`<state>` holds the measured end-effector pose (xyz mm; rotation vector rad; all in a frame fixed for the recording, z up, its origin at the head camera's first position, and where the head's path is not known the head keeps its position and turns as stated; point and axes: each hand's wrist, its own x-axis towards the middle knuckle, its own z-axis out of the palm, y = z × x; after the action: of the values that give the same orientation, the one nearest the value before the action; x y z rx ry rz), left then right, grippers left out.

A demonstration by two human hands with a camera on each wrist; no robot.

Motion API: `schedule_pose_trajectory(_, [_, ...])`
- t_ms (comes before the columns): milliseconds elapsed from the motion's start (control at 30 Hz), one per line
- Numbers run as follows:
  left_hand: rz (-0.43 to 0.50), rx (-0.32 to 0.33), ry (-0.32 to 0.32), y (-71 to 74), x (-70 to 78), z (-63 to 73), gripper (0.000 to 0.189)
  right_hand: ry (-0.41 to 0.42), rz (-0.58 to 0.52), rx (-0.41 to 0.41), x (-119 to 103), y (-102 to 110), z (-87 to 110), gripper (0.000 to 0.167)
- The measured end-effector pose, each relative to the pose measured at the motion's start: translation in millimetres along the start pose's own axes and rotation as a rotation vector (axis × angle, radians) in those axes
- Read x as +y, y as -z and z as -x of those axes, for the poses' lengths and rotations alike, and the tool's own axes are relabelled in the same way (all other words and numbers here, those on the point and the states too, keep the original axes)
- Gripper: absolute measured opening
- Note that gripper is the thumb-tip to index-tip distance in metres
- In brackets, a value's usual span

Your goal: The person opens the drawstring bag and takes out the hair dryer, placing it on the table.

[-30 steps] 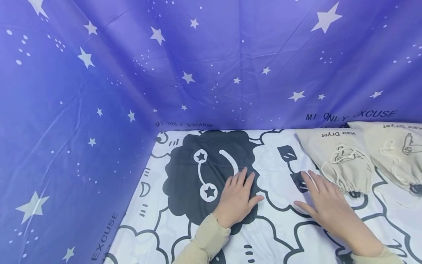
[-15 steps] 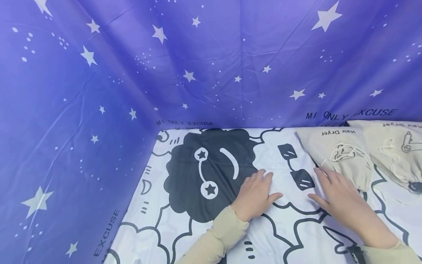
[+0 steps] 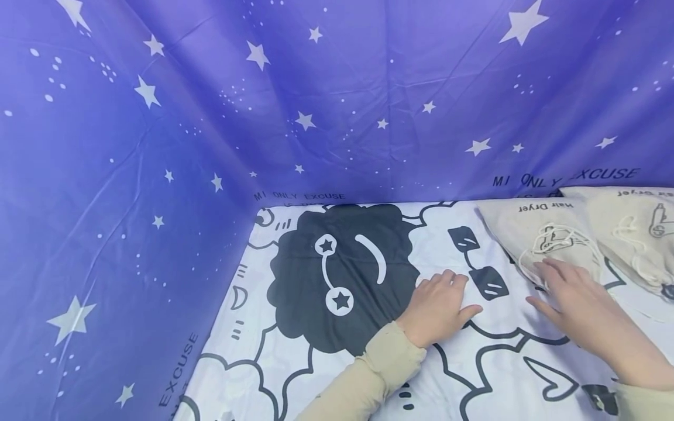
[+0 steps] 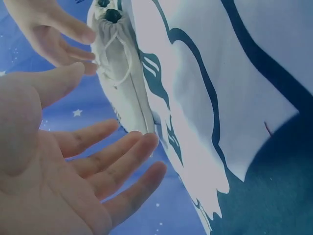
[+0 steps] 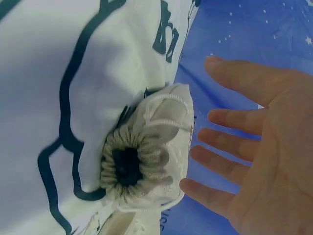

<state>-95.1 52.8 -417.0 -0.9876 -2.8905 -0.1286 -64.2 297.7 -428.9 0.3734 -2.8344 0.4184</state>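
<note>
A beige drawstring bag (image 3: 532,225) printed "Hair Dryer" lies on the white patterned cloth (image 3: 505,316). My right hand (image 3: 581,307) hovers over its near, gathered end with fingers spread and holding nothing. In the right wrist view the hand (image 5: 254,142) is beside the bag (image 5: 168,110), whose puckered mouth shows something dark inside. To the left, my left hand (image 3: 437,307) is low over the cloth near the printed sunglasses, fingers loosely extended. The left wrist view shows an empty left palm (image 4: 63,166), with the bag (image 4: 120,73) beyond the fingertips.
A second beige bag (image 3: 626,234) with the same print lies right of the first, partly cut off by the view. Purple star-patterned curtains (image 3: 342,99) rise behind and at the left. A large dark printed shape (image 3: 337,269) covers the cloth's left part.
Both hands have moved right across the cloth. The left hand has left the dark print for the sunglasses print, and the right hand has come over the nearer bag's gathered end.
</note>
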Motion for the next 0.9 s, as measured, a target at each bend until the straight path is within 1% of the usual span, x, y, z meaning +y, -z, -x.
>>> schedule_pose_trajectory(133, [-0.003, -0.014, 0.007, -1.3, 5.8, -7.9, 0.049, -0.023, -0.014, 0.004, 8, 2, 0.2, 0.059])
schedule_pose_trajectory(267, [0.013, -0.023, 0.016, -5.3, 13.2, -15.9, 0.048, -0.033, -0.032, 0.017, 17, 4, 1.6, 0.058])
schedule_pose_trajectory(433, [0.027, -0.022, 0.013, -7.8, 21.4, -24.1, 0.043, -0.058, -0.057, 0.005, 27, 5, -0.2, 0.067])
schedule_pose_trajectory(533, [0.062, -0.03, 0.016, -8.2, 27.4, -28.7, 0.041, -0.06, -0.056, 0.011, 33, 5, -1.4, 0.072])
schedule_pose_trajectory(700, [0.151, -0.051, 0.028, -10.5, 40.7, -37.6, 0.045, -0.066, -0.039, 0.041, 42, 6, 2.2, 0.074])
schedule_pose_trajectory(767, [0.171, -0.059, 0.028, -11.8, 45.8, -41.2, 0.046, -0.097, -0.046, 0.033, 45, 6, 4.4, 0.075])
schedule_pose_trajectory(900, [0.194, -0.077, 0.037, -14.8, 52.5, -47.5, 0.043, -0.184, -0.082, -0.009, 49, 6, 5.8, 0.084])
